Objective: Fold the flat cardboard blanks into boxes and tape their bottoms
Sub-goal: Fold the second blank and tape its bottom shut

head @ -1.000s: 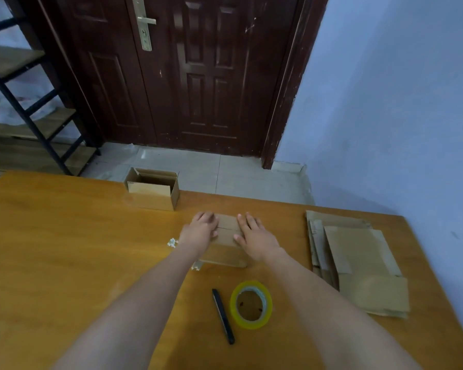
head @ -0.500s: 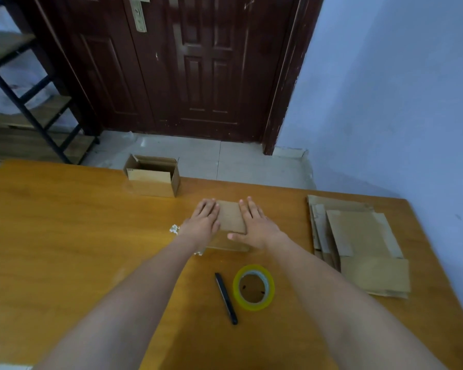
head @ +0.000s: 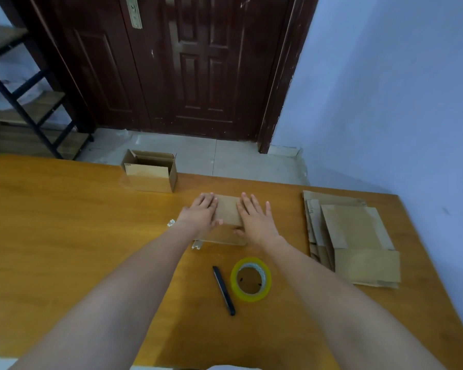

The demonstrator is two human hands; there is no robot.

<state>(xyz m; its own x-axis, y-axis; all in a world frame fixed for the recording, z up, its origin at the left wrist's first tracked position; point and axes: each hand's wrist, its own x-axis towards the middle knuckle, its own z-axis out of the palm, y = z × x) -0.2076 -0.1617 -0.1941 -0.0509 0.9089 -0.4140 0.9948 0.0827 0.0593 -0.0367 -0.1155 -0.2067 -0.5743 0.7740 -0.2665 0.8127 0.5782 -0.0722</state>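
Left hand point(head: 202, 213) and right hand point(head: 255, 220) spread flat, pressing box point(head: 226, 218) mid-surface point(head: 64, 236). Tape point(head: 251, 279) and pen point(head: 224, 290) just nearer. Blanks point(head: 350, 236) near right edge. Left side open.

Wooden table point(head: 64, 236), orange-brown finish. Behind it, a dark brown panelled door point(head: 193, 62) with a brass handle plate point(head: 134, 12). Black-framed shelving point(head: 24, 102) at left. Pale blue wall point(head: 398, 89) at right. Grey tiled floor point(head: 225, 158).
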